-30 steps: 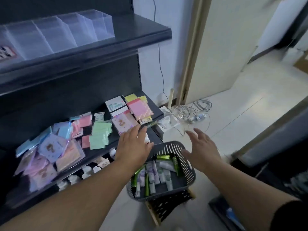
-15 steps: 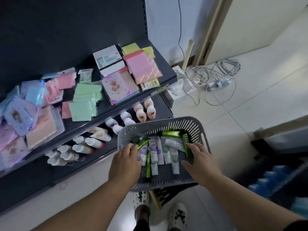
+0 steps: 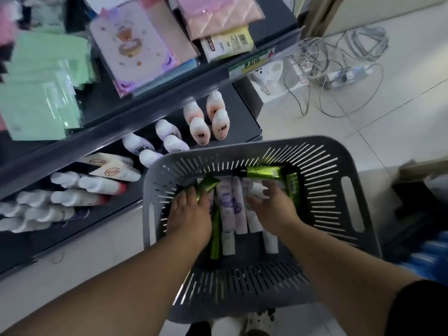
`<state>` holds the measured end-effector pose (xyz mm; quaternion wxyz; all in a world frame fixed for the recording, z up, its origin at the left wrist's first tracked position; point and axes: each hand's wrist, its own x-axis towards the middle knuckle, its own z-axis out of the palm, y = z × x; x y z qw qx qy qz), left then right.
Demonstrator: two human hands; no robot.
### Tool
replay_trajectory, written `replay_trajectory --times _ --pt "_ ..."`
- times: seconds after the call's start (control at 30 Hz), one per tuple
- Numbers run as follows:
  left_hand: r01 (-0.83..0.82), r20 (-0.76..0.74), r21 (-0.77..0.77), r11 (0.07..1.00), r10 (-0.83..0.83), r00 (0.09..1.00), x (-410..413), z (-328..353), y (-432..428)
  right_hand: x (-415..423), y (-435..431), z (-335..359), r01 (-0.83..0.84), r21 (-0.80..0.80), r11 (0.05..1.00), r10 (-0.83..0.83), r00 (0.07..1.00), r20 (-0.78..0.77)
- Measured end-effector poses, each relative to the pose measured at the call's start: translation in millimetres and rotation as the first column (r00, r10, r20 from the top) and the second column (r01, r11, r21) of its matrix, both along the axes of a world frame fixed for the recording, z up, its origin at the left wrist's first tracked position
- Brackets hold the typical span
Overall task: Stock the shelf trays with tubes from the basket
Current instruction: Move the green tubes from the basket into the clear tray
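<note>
Left hand [image 3: 191, 214], reaching down inside the basket [image 3: 339, 190], has its fingers curled round a green tube [image 3: 207, 187], whose crimped end sticks out past the knuckles toward the far wall. Just beside it we see the pale tubes [image 3: 230, 202], white and lilac, lying side by side on the basket floor with their caps toward us. A second green tube [image 3: 264, 171] lies crosswise against the far wall. Right hand [image 3: 271, 207] bends its fingers down onto the pale tubes; motion blur keeps us from telling whether it has closed round one or merely touches them. We judge the step in hand to be the pick-up: both hands gather stock from the basket, and nothing has yet left it. The shelf trays are out of view, so the next move calls for a firm hold on each tube, a lift clear of the slotted rim, and a reach up to the trays.
</note>
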<state>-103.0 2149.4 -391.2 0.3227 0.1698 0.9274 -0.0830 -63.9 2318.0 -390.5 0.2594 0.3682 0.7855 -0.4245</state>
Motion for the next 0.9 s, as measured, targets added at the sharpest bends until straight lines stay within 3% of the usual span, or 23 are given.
replay_trajectory --times 0.13,0.33,0.47,0.57,0.67,0.8,0.9 --pt "0.101 0.03 -0.125 0.987 -0.098 0.995 -10 -20 7 -23 -2 -33 0.226 -0.044 0.973 -0.226 0.974 -0.015" --pt "0.153 0.064 -0.106 0.983 -0.146 0.987 -15 -34 11 -38 -13 -59 0.474 -0.097 0.875 -0.483 0.87 -0.101" --pt "0.0 0.156 0.039 0.999 -0.006 0.988 -9 -44 21 -46 -18 -65 0.696 -0.243 0.675 -0.732 0.674 -0.099" --pt "-0.174 0.198 0.195 0.965 0.135 0.971 -6 -55 21 -55 -16 -70 0.712 -0.405 0.573 -0.797 0.599 -0.076" --pt "-0.404 0.24 0.257 0.878 0.347 0.907 -6 -67 19 -59 -13 -71 0.73 -0.406 0.55 -0.795 0.607 0.014" --pt "-0.576 0.283 0.205 0.791 0.515 0.809 -6 -63 26 -43 -26 -70 0.777 -0.392 0.493 -0.813 0.572 0.109" --pt "-0.567 0.283 0.191 0.801 0.508 0.813 -3 -58 26 -20 -31 -66 0.738 -0.348 0.578 -0.763 0.64 0.091"
